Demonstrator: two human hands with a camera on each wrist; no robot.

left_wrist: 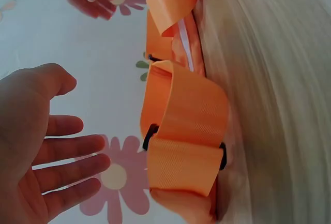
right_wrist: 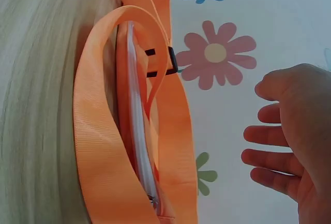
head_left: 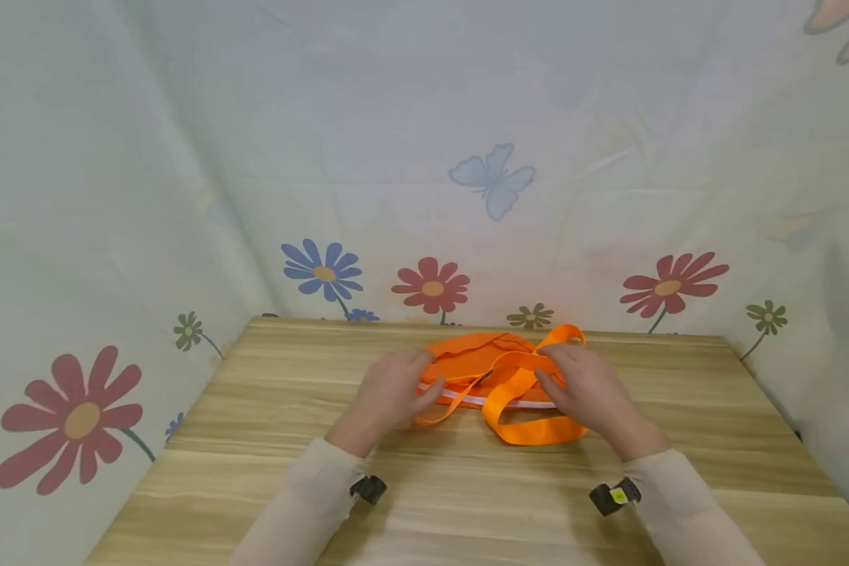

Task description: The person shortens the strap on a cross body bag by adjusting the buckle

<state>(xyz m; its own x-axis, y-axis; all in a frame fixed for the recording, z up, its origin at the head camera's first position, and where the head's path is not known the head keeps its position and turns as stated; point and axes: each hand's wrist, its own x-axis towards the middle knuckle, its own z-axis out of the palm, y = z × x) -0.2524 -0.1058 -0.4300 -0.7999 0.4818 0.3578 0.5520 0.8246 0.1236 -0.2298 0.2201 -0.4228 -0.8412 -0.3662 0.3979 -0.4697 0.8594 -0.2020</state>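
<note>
An orange fabric bag [head_left: 460, 362] lies flat near the table's back edge, with a white zipper [right_wrist: 137, 115] along its near side. A wide orange strap [head_left: 538, 432] loops loosely over its right part; black strap buckles [left_wrist: 150, 136] show in the wrist views. My left hand [head_left: 392, 393] is at the bag's left end, its fingers relaxed and apart from the fabric in the left wrist view [left_wrist: 26, 131]. At the right end, my right hand [head_left: 590, 389] hovers by the strap, fingers spread loosely and holding nothing in the right wrist view.
The wood-grain table [head_left: 467, 503] stretches around the bag. Behind and beside it hangs a pale cloth backdrop [head_left: 368, 118] printed with flowers and butterflies. Black devices [head_left: 369, 489] are strapped at both wrists, over light sleeves [head_left: 304, 503].
</note>
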